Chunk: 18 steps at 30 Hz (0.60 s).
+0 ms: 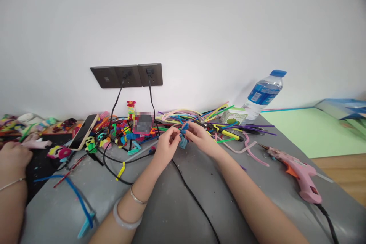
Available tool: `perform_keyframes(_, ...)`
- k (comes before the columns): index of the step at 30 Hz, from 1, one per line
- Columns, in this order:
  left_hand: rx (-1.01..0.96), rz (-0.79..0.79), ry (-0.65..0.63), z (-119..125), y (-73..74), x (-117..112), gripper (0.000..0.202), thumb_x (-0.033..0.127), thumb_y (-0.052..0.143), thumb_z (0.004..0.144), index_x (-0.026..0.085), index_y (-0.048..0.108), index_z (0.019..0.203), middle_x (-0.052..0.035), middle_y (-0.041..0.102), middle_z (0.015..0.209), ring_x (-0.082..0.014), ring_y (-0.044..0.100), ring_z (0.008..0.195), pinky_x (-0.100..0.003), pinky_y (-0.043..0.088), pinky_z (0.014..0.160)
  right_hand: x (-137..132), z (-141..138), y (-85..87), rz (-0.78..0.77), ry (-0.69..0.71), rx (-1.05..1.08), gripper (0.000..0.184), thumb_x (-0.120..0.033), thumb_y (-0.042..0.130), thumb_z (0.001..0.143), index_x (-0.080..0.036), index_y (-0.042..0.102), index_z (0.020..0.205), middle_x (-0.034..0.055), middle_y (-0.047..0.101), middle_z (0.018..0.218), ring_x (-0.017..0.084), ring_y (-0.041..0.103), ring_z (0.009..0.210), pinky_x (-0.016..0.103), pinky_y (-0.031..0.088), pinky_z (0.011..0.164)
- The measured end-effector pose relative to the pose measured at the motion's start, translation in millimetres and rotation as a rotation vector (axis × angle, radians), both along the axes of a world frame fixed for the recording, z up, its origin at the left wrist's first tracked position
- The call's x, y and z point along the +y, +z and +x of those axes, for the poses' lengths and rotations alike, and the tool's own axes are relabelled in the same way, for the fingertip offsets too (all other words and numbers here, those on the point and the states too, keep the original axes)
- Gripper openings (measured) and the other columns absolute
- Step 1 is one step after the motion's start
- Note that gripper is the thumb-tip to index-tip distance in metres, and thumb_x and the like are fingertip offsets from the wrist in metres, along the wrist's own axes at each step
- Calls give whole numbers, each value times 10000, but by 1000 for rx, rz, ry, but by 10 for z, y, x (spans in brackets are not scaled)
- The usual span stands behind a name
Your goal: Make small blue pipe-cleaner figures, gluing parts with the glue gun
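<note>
In the middle of the head view, both my hands meet over the grey table [188,206]. My left hand [168,143] is closed, its thumb and forefinger pinching the left side of a small blue pipe-cleaner piece [183,140]. From the other side my right hand [200,137] grips the same piece, fingers bent around it. Part of the piece hangs below the fingertips; its exact shape is partly hidden. Just behind my hands lies a heap of coloured pipe cleaners [183,114], with yellow-and-black pliers [225,132] to the right.
A pink glue gun [300,173] lies at right, near a tilted water bottle [263,97] and a small box [233,116]. Black cables [197,202] cross the table. A phone [85,131] and fuzzy figures [90,144] are at left, beside another person's hand [15,158].
</note>
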<state>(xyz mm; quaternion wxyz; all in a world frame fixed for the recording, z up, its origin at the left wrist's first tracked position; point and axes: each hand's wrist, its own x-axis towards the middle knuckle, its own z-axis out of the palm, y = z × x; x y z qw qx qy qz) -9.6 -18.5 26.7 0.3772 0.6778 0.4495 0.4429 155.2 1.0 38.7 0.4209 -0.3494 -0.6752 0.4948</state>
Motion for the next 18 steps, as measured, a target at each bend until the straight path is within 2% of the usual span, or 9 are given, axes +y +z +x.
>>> perform_keyframes(3,150,102,-22,-41,39,3,112,257,478,908,202,527,825,8,560,719,-134,519,632,-237,369,587,-4,55,37,12,39,-96,289,-479,532,918,-198,512,857,-24,478,709,126,449,637,255,391,588)
perform_keyframes(6,328,262,-42,-104,77,17,126,229,469,922,206,558,834,-25,598,797,-172,546,768,-272,404,708,-6,143,79,30,113,-194,285,-458,490,945,-198,508,832,-12,494,733,140,469,672,272,407,636)
perform_keyframes(8,391,315,-47,-154,90,36,136,219,454,931,208,571,861,-42,612,843,-184,551,816,-286,412,747,-6,208,105,42,126,-255,283,-448,483,953,-200,503,818,-13,495,728,142,466,667,274,401,636)
perform_keyframes(14,437,346,13,-235,83,72,135,202,457,922,208,575,857,-43,624,847,-188,570,838,-289,420,768,-1,340,144,-23,198,-307,306,-462,436,973,-204,492,817,-14,509,734,141,489,658,280,413,647)
perform_keyframes(18,412,255,8,-165,73,21,83,202,487,892,210,553,842,-4,596,748,-160,568,734,-266,408,712,13,315,105,-61,160,-217,306,-484,438,965,-209,476,834,-25,517,734,132,490,638,277,418,637)
